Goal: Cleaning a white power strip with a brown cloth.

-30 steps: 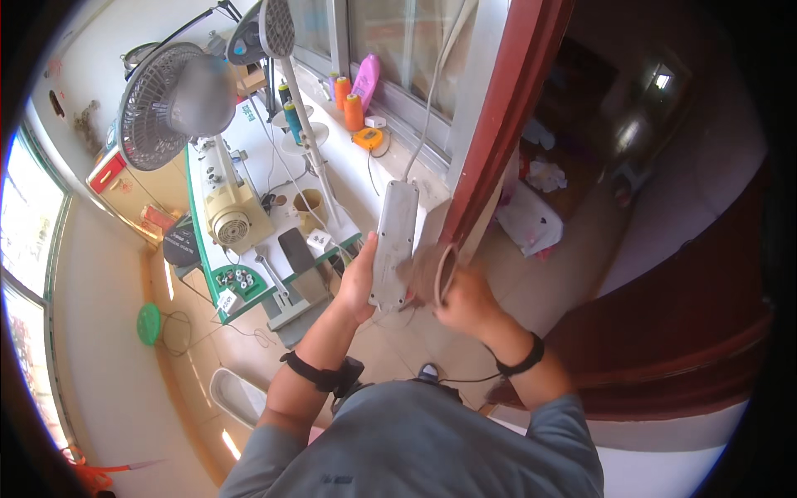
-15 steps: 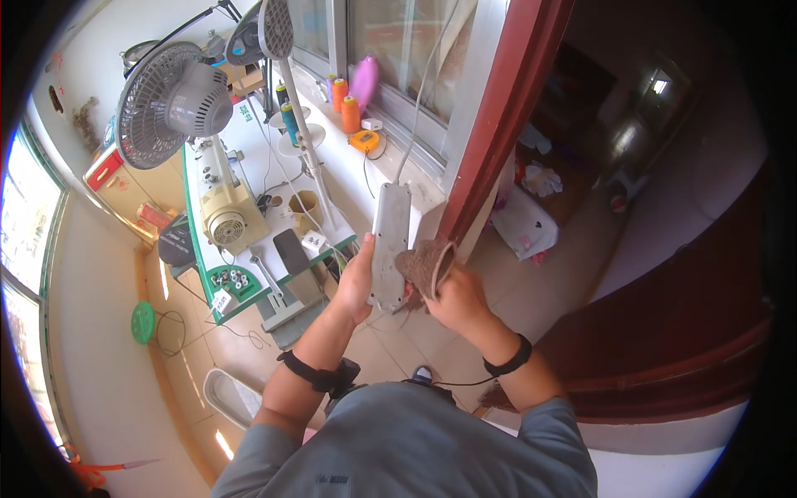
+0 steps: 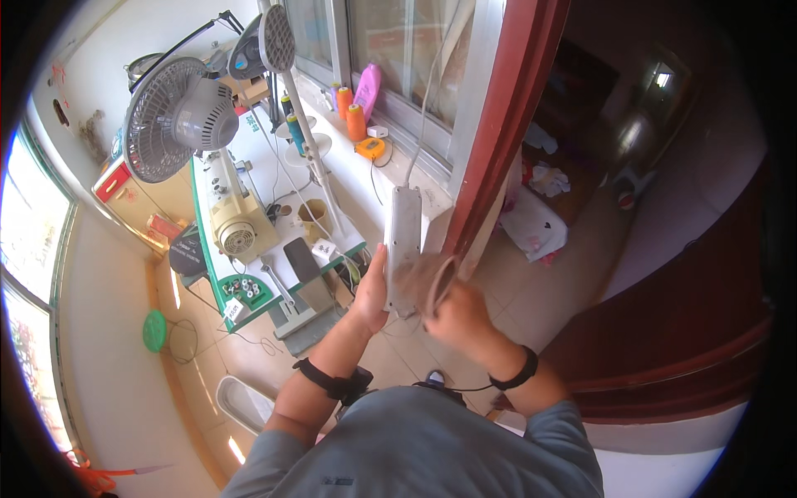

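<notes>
Strip: a long, flat, pale grey plastic power strip (image 3: 403, 241) with a row of sockets down its face, a pale cable running off its far end up toward the window frame.
Axis: long axis runs away from the person, near end at the hands, far end tilted a touch leftward; it stands close to upright against the white sill edge.
Where: between the two hands, just left of the dark red curtain (image 3: 506, 124).
Left hand (image 3: 371, 290): fingers curled round the strip's lower left edge, gripping it, thumb along the side.
Right hand (image 3: 459, 315): clenched on a brownish loop of cord or tape (image 3: 437, 278) pressed against the strip's lower right; exactly what the loop is, I cannot tell.
Left of the hands: green-edged sewing surface (image 3: 207, 274) with a cream sewing machine (image 3: 235, 226); grey desk fan (image 3: 170, 116) beyond.
</notes>
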`<state>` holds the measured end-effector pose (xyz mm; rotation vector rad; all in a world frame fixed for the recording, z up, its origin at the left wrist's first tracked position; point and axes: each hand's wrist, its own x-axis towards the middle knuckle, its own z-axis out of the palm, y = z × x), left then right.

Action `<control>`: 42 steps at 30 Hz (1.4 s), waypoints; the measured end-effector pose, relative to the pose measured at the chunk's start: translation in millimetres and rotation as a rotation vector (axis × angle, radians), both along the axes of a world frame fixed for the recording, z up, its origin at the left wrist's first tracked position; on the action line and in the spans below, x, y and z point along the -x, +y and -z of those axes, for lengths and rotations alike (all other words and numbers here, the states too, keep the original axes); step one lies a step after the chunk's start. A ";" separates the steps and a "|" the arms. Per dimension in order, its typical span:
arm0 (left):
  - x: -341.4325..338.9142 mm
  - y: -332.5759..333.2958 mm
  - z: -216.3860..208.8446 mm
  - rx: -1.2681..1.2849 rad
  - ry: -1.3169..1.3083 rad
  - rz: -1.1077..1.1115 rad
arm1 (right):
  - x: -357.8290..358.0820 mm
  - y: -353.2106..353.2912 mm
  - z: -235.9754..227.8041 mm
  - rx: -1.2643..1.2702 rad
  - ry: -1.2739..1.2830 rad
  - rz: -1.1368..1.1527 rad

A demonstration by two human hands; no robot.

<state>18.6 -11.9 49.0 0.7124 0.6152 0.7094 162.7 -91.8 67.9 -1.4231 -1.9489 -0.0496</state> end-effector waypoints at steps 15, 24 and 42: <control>3.5 0.1 12.6 0.005 0.045 -0.179 | 13.1 22.5 -1.0 -0.034 -0.024 0.024; 2.6 -0.8 7.9 -0.047 0.092 -0.176 | 11.2 26.8 6.3 0.055 -0.022 0.118; -5.2 -2.3 15.1 0.071 0.056 -0.122 | 12.9 0.6 22.2 -0.016 -0.050 0.090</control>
